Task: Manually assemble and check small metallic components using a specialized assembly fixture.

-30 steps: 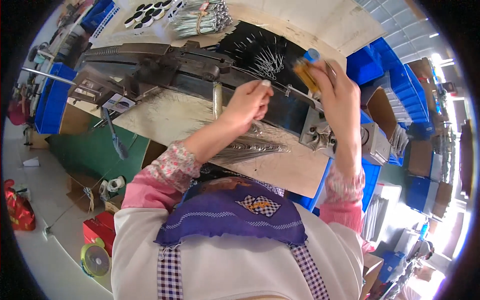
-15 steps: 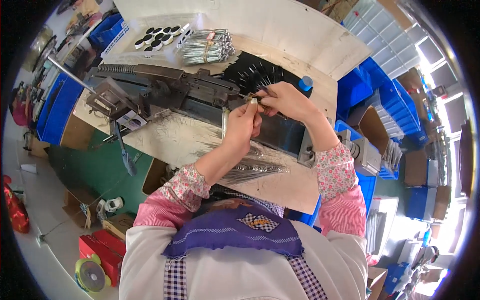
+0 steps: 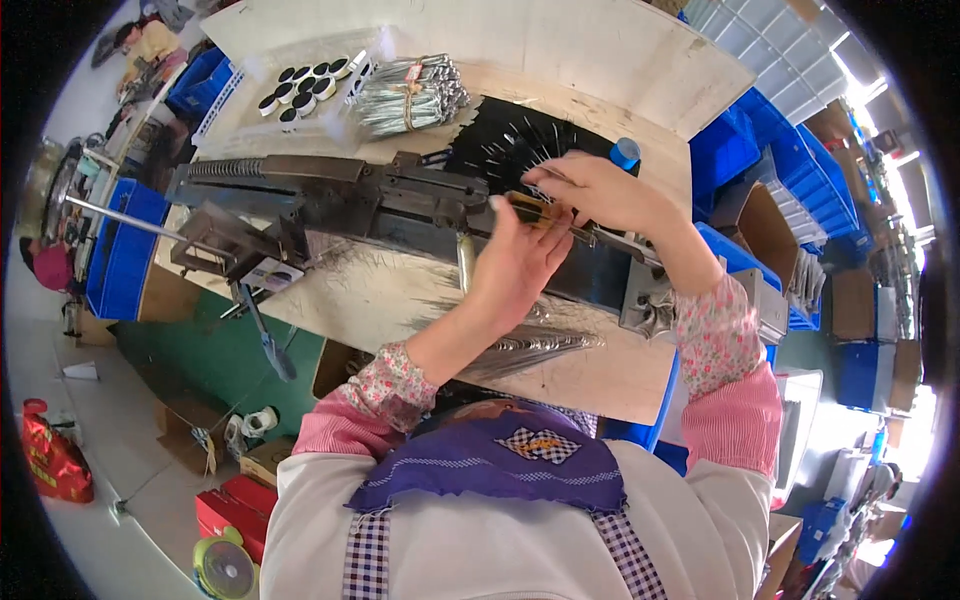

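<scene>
At the centre of the frame, the left hand (image 3: 520, 262) closes around a tool with an amber handle (image 3: 532, 208) over the dark metal machine (image 3: 350, 205). The right hand (image 3: 595, 190), just right of it, pinches the same tool. Upper centre lies a bundle of shiny metal rods (image 3: 408, 95) on the wooden bench (image 3: 600, 60).

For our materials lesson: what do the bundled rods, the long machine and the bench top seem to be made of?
Rods: probably bare metal, silvery and glinting.
Machine: likely steel or iron, dark, dull, with hard edges.
Bench top: seemingly unpainted wood board, pale tan and matte.
</scene>
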Tool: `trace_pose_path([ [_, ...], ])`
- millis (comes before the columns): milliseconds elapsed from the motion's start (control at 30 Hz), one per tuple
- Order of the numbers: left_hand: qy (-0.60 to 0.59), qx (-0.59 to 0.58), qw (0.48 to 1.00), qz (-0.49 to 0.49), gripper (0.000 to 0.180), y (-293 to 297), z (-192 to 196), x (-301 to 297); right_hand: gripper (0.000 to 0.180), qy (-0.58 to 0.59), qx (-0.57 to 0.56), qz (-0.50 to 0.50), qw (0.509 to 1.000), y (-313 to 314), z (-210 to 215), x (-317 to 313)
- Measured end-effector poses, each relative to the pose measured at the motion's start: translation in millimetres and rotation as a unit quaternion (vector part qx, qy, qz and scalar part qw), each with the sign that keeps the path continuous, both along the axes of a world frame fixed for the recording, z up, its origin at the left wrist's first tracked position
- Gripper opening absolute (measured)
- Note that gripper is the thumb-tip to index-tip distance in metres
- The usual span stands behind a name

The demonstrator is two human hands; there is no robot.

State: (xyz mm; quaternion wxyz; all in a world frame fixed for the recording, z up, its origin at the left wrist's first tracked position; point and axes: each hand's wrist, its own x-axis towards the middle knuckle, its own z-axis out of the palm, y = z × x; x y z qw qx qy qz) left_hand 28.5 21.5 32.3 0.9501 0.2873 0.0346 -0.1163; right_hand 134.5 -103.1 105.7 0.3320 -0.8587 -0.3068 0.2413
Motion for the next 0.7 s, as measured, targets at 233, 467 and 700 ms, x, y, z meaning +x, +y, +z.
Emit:
trace_pose_path([
  [233, 0.084, -0.202, 0.976, 0.011, 0.072, 22.5, 10.6, 0.3, 0.039, -0.488, -0.048, 0.029, 0.871, -19.1, -9.8, -39.0],
  [467, 0.074, -0.198, 0.976, 0.051, 0.067, 24.5, 9.2, -15.3, 0.014, -0.287, 0.121, -0.102, 0.945, 0.3, -5.5, -38.7],
  [700, 0.04, -0.133, 0.988, 0.071, 0.062, 20.1, 4.7, -17.4, 0.012, -0.342, 0.104, -0.018, 0.934, 12.1, -18.0, -34.9],
])
